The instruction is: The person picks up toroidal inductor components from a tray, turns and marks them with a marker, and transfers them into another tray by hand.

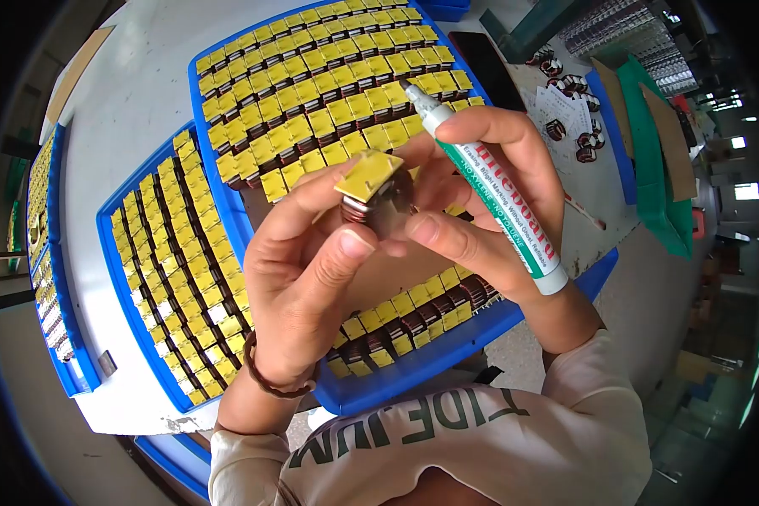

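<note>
- While your left hand point(299, 274) pinches one small yellow-topped part point(369, 177) between thumb and fingers, it sits tilted in front of your chest, raised above the trays, yellow face up.
- Under its flat yellow plate is a dark, ringed body; the side towards your right hand point(491, 253) is blurred.
- Your right fingers curl round a whiteboard marker point(491, 184), which slants across the hand with its dark tip pointing up and away from you. Your right thumb is right beside the part; whether it touches, you cannot tell from here.
- The part looks stiff and small, perhaps dense for its size. Its plate seems smooth enough to slip, and the ringed body may be wound and easily scuffed, so opposite plate edges look like the safest hold.
- Below your hands, a large blue tray point(447, 358) carries rows of matching parts, with bare brown floor showing between them.
- To your left, a second blue tray point(120, 266) is filled with similar rows; a third point(80, 375) lies farther left.
- Beyond your right hand, loose dark-and-white pieces point(557, 129) lie around a paper sheet point(557, 108) on the table.
</note>
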`<action>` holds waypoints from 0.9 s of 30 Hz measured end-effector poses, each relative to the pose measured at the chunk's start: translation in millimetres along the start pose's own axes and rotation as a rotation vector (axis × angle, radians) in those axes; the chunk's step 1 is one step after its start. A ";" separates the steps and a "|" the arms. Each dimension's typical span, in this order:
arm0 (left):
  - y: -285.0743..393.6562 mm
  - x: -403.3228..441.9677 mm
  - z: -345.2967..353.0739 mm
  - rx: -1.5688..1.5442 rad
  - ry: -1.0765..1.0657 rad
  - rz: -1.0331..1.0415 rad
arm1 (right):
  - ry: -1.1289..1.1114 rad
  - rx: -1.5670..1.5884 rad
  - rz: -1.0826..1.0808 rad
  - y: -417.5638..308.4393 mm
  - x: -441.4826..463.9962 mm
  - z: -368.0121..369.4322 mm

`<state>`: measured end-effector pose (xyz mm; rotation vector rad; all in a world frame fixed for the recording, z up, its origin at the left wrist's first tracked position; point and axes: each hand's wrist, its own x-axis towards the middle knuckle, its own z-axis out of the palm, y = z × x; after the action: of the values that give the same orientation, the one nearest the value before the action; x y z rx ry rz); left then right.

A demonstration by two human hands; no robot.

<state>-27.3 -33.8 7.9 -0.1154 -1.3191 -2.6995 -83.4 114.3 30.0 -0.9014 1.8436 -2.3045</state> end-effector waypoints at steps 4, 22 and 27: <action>3.5 0.0 -0.5 -0.058 -0.084 -0.019 | -0.067 0.058 -0.015 -1.9 0.8 -1.6; -1.6 1.2 -13.0 -0.002 -0.225 -0.042 | -0.154 -0.146 -0.253 3.5 -0.5 -3.2; 1.7 1.1 -10.7 0.051 -0.204 -0.066 | -0.130 -0.179 -0.268 1.4 0.7 -2.5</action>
<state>-28.2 -43.3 2.9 -0.3573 -1.4699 -2.7672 -85.6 115.9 28.8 -1.3648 2.0059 -2.1778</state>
